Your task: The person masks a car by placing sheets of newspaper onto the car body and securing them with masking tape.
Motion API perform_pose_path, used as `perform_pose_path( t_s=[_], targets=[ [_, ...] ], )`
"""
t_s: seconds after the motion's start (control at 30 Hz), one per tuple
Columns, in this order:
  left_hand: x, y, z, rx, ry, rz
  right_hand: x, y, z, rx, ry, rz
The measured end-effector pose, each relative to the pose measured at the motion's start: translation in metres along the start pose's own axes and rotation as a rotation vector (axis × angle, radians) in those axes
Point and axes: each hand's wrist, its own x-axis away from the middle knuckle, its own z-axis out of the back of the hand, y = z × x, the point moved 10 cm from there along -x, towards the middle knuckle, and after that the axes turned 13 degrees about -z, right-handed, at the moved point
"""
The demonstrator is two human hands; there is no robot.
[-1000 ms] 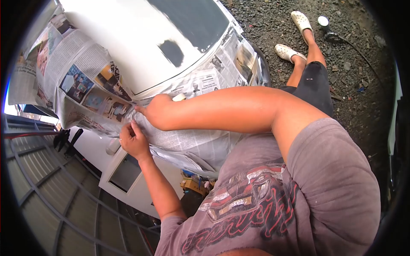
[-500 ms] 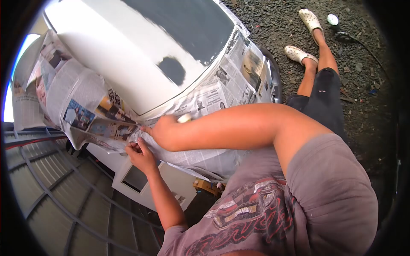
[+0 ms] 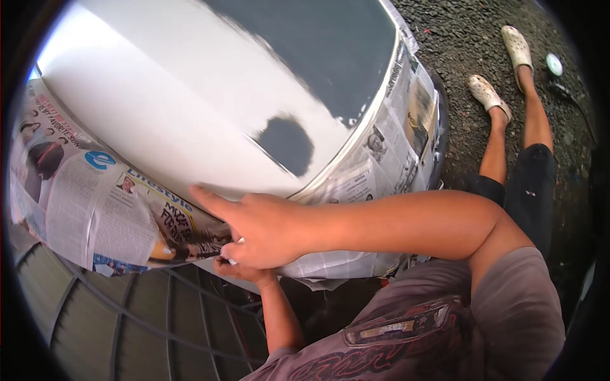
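Observation:
My right hand [image 3: 264, 228] reaches across in front of me. Its index finger is stretched out against the newspaper border beside the car's white panel [image 3: 171, 108], while the other fingers are curled. Something small and white shows under those fingers; its kind is hidden. Just below, my left hand [image 3: 244, 270] is closed with bent fingers, close against the right hand and near the lower edge of the newspaper [image 3: 127, 216]. What it pinches I cannot make out. More newspaper [image 3: 381, 152] covers the car to the right of my hands.
Dark grey patches [image 3: 286, 146] mark the white panel. My legs and pale clogs [image 3: 489, 98] are at the upper right, on gravel [image 3: 445, 44]. A round white object [image 3: 554, 64] with a cord lies beyond. A ribbed metal surface [image 3: 146, 311] curves below.
My right index finger has stretched out toward the panel's edge. The pale roll seen by that hand is now hidden. Both hands are closer together, and the view has shifted nearer the panel.

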Motion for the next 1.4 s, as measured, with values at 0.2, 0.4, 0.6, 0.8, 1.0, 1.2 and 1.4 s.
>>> perform_pose_path(
  t_s=[0.2, 0.4, 0.6, 0.8, 1.0, 1.2, 1.4],
  targets=[
    [0.019, -0.020, -0.005, 0.236, 0.093, 0.155, -0.029, -0.025, -0.007, -0.145, -0.113, 0.120],
    [0.030, -0.034, -0.006, 0.359, 0.125, 0.276, -0.039, -0.038, 0.006, -0.413, -0.316, 0.136],
    [0.037, -0.041, -0.008, 0.432, 0.157, 0.370, -0.033, -0.031, -0.007, -0.597, -0.521, -0.006],
    [0.044, -0.044, -0.007, 0.493, 0.197, 0.447, -0.048, -0.033, 0.003, -0.485, -0.445, 0.015],
    [0.047, -0.045, -0.004, 0.502, 0.206, 0.478, -0.053, -0.042, 0.003, -0.742, -0.609, 0.005],
    [0.043, -0.040, 0.000, 0.463, 0.190, 0.468, -0.062, -0.050, 0.005, -0.777, -0.627, -0.084],
    [0.033, -0.031, -0.003, 0.391, 0.106, 0.407, -0.063, -0.058, 0.022, -0.541, -0.550, -0.067]
  ],
)
